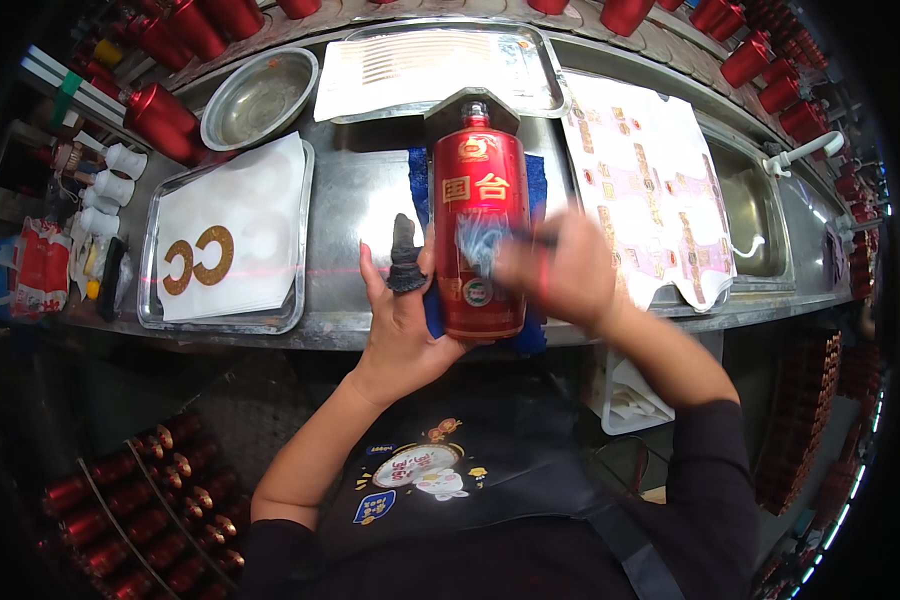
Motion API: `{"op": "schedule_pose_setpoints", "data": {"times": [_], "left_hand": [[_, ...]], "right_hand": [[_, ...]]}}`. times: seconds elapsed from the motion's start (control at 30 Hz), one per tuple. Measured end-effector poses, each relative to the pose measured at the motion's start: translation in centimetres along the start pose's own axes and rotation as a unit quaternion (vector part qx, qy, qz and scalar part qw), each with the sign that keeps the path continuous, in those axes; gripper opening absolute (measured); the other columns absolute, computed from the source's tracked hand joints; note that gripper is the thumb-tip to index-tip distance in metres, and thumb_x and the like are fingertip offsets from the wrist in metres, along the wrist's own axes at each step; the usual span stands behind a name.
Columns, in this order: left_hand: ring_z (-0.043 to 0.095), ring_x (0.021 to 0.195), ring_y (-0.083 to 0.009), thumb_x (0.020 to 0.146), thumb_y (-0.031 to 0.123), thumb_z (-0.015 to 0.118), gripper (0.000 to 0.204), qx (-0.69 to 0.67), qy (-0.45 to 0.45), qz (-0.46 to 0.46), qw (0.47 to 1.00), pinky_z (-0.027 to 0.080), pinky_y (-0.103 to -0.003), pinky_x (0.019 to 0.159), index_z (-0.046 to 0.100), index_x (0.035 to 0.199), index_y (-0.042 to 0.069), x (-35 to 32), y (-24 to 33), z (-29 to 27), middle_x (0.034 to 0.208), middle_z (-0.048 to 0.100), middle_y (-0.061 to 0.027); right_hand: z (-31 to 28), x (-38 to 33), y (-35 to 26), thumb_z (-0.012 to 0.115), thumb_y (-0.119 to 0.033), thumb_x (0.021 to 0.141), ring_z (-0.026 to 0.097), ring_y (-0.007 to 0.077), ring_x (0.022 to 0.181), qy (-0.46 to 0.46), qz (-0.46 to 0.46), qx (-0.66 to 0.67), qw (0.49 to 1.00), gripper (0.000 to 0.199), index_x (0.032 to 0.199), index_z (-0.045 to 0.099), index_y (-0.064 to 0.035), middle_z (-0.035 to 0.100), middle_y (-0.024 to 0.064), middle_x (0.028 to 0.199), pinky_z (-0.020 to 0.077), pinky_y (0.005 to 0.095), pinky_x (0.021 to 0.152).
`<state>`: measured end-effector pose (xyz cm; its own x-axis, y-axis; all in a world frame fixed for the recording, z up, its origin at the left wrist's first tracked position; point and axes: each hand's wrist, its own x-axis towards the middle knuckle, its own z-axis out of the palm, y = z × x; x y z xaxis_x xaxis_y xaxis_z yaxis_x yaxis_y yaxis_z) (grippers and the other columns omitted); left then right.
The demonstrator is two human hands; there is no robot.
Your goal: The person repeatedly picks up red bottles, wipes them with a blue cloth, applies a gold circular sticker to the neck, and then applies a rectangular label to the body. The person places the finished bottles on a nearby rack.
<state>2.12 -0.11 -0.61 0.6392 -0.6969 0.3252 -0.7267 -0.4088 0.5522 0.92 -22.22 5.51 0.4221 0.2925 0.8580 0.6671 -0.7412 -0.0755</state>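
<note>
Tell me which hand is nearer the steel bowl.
Left. The left hand rests beside the red bottle, below the steel bowl; the right hand is across the bottle, farther off.

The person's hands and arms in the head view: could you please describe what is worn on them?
The left hand is bare except for a dark finger cot on one finger. The right hand is motion-blurred and appears bare. Both forearms are bare, with dark sleeves pushed up near the elbows.
</note>
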Motion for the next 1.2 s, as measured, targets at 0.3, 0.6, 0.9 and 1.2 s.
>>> {"op": "schedule_pose_setpoints", "data": {"times": [0.3,0.6,0.9,1.2], "left_hand": [[0.027,0.149,-0.0417,0.066,0.042,0.089,0.110,0.022,0.020,0.014,0.999,0.005,-0.069,0.114,0.034,0.151,0.000,0.8,1.2,-0.7,0.154,0.035,-0.0315],[0.050,0.134,-0.0376,0.064,0.047,0.091,0.115,-0.049,-0.061,0.002,0.997,0.002,-0.064,0.117,0.034,0.152,0.000,0.4,-0.1,-1.2,0.134,0.061,-0.0162],[0.069,0.092,-0.0158,0.103,0.031,0.057,0.034,-0.417,0.250,-0.200,0.851,0.054,-0.030,0.083,0.063,0.098,-0.003,7.7,-3.1,-3.7,0.093,0.074,-0.0132],[0.059,0.113,-0.0198,0.102,0.043,0.054,0.047,-0.507,0.031,-0.222,0.832,0.041,-0.034,0.103,0.058,0.122,0.000,14.7,-4.3,-1.1,0.121,0.064,-0.0132]], "right_hand": [[-0.7,-7.6,-7.9,0.073,-0.009,0.092,0.058,0.0055,0.076,0.174,0.622,0.161,0.746,0.016,0.091,0.059,-0.0024,0.065,0.0021,0.084,0.0477,0.0211,0.067],[-0.8,-7.7,-8.7,0.074,-0.013,0.092,0.056,0.0053,0.073,0.150,0.613,0.208,0.747,0.016,0.093,0.061,-0.0026,0.064,0.0027,0.082,0.0476,0.0222,0.065],[-3.2,-6.7,-5.1,0.066,0.003,0.089,0.059,0.0081,0.083,0.242,0.595,0.284,0.712,0.016,0.105,0.063,0.0019,0.065,0.0048,0.098,0.0486,0.0219,0.074],[-0.4,-6.6,-7.8,0.092,-0.021,0.065,0.054,0.0087,0.069,-0.158,0.393,-0.008,0.906,0.090,0.139,0.046,-0.0003,0.063,0.0086,0.110,0.0434,0.0242,0.057]]}}
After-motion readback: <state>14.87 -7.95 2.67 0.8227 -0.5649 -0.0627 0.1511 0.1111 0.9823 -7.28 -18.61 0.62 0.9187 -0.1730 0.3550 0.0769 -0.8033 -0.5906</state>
